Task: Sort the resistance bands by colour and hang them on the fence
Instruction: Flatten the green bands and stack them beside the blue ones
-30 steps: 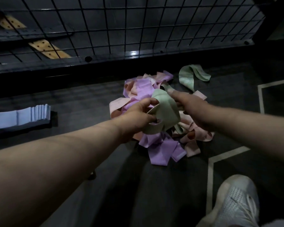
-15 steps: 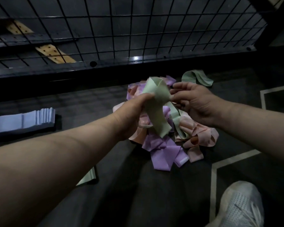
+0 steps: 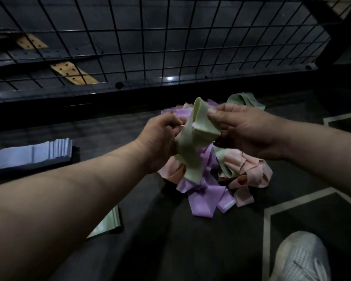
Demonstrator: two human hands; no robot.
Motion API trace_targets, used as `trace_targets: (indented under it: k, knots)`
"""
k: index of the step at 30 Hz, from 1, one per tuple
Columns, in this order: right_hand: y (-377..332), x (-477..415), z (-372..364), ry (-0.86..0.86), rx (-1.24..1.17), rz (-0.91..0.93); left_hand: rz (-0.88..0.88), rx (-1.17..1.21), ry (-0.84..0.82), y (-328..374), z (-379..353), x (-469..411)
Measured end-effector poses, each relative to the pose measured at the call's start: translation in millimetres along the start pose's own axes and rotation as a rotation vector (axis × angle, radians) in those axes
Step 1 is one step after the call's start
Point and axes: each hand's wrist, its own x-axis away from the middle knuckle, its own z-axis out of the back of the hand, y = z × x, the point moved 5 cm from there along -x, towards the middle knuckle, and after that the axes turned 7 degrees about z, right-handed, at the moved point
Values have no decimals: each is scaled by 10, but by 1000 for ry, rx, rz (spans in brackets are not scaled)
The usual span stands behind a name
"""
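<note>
Band count in head view: one green band (image 3: pixel 193 138) lifted between two hands, left hand (image 3: pixel 160 138) curled round its lower part, right hand (image 3: pixel 245 128) pinching its upper fold. Below, one mixed pile (image 3: pixel 207 191) of purple, pink and green bands. One loose green band (image 3: pixel 245 99) near fence (image 3: pixel 170 37). One blue stack (image 3: pixel 28 155), one green stack (image 3: pixel 107 224).

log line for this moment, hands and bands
phase: sorting | left hand: grips green band | right hand: pinches same band | mixed pile: purple, pink, green, on floor | blue stack: left of pile
</note>
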Motion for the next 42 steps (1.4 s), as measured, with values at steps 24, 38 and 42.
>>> trace_targets:
  k: [24,38,42]
  knots:
    - [-814,335,-114,121,997,525,-201,-456,-196,76,-191,46]
    - [-504,-102,744,621,109,196,40,-498,-124,-335,434,44]
    - [-328,-118,882,557,104,116,32,-453,45,-293,703,47]
